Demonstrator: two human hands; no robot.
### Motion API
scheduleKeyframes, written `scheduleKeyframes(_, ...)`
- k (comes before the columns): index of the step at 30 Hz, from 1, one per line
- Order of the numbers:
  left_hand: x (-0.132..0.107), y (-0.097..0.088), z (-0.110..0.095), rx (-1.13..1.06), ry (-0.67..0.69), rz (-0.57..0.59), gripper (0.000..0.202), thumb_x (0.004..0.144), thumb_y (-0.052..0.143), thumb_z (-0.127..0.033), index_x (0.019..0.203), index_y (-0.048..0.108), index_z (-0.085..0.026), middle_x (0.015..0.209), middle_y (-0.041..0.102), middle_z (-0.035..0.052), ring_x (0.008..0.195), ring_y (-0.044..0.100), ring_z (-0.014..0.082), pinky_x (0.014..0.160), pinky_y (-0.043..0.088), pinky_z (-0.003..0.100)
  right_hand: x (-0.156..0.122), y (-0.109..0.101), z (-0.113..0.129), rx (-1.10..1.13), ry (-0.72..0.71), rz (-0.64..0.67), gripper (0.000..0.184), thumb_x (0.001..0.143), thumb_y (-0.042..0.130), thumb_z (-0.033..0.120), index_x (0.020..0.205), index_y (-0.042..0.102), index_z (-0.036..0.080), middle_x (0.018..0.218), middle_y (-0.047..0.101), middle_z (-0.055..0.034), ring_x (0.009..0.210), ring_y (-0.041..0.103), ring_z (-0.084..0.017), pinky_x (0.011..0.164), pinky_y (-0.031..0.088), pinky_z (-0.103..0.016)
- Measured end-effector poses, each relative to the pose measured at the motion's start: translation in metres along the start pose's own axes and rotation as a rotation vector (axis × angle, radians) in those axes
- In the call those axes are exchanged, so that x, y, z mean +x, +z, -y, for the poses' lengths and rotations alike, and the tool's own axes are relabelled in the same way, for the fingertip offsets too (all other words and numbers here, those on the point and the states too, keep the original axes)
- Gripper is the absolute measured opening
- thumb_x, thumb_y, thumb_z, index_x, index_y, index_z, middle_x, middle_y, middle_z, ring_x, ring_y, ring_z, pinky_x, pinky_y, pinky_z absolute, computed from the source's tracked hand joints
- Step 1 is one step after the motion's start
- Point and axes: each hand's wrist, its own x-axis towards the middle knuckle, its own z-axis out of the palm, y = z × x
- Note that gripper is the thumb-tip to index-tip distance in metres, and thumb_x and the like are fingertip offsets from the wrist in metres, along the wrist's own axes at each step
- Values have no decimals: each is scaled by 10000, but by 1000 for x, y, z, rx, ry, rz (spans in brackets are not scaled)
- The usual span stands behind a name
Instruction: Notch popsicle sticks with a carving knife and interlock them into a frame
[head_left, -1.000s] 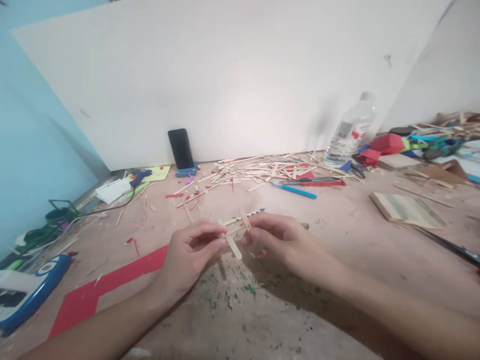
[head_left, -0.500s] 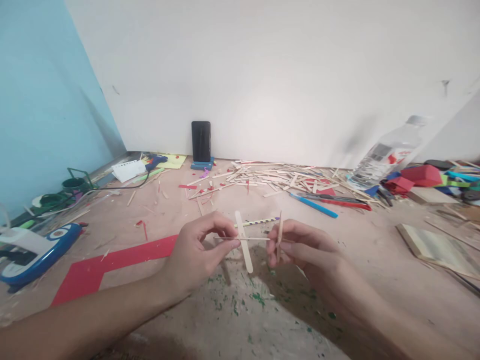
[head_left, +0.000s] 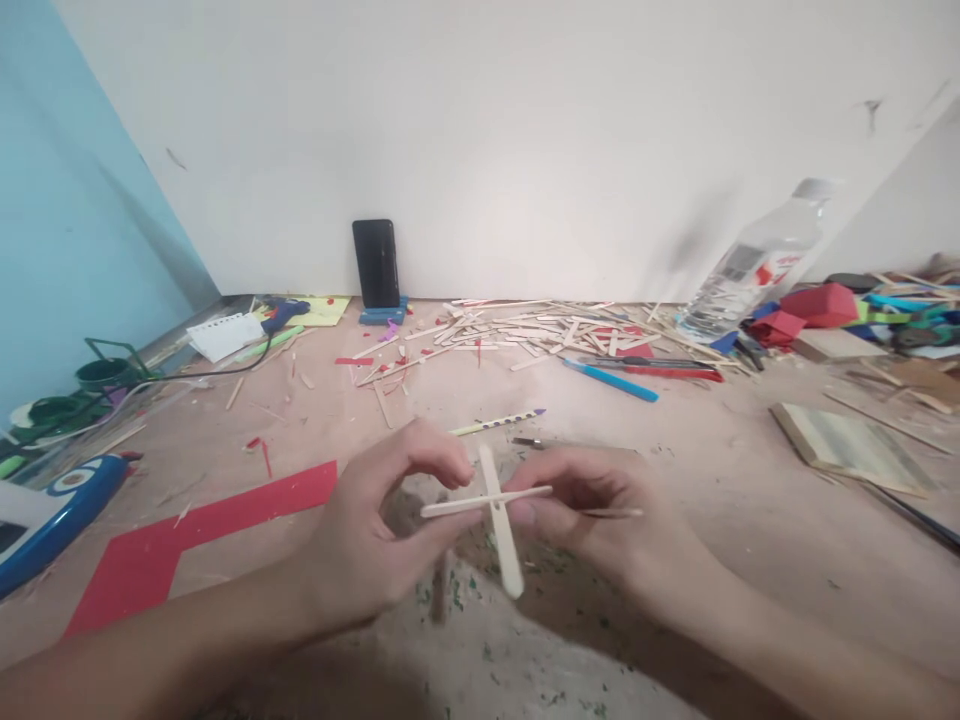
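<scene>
Two wooden craft sticks (head_left: 507, 555) form a cross between my hands, above the table. My left hand (head_left: 382, 520) has its thumb against the crosswise stick, with a small gap showing below the curled index fingertip. At the centre of the cross, my right hand (head_left: 600, 510) has its thumb and fingers closed. Another thin stick (head_left: 619, 513) pokes out from the right hand, mostly hidden by the fingers. Just beyond the hands lie a spotted pencil (head_left: 506, 421) and a dark-tipped slim tool (head_left: 527, 441), partly covered by my right hand.
A pile of craft sticks (head_left: 525, 330) lies along the wall, near a propped phone (head_left: 376, 262) and a tilted plastic bottle (head_left: 757, 265). A blue cutter (head_left: 611, 380), red paper (head_left: 142, 560) and a wooden block (head_left: 847, 450) lie around. Green bits (head_left: 487, 650) litter the table.
The cross has turned and come nearer to me. My right hand has moved left onto it, its own stick swinging from upright to level. The left index finger has lifted from the sticks.
</scene>
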Motion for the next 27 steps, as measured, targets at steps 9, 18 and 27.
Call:
scheduleKeyframes(9, -2, 2, 6, 73, -173, 39, 270, 944, 756, -238, 1183, 662, -324, 1207, 658, -5, 1150, 645, 141, 1011, 506, 253, -3, 4, 2, 124, -34, 64, 63, 866, 837, 283, 844, 802, 235, 744, 751, 21, 706, 670, -106, 689, 511, -197)
scheduleKeyframes(18, 9, -6, 0, 176, 54, 90, 223, 950, 708, -114, 1097, 811, -246, 1086, 779, 39, 958, 747, 118, 851, 577, 197, -2, 6, -1, 79, 15, 80, 103, 822, 865, 341, 815, 833, 244, 835, 798, -22, 759, 679, -149, 731, 525, -252)
scheduleKeyframes(27, 9, -15, 7, 153, 127, 122, 261, 954, 687, -111, 1073, 839, -286, 1069, 826, 56, 937, 786, 172, 821, 615, 257, -3, -1, 1, 27, 91, 198, 201, 851, 836, 390, 805, 821, 195, 726, 671, -14, 678, 534, -135, 641, 407, -269)
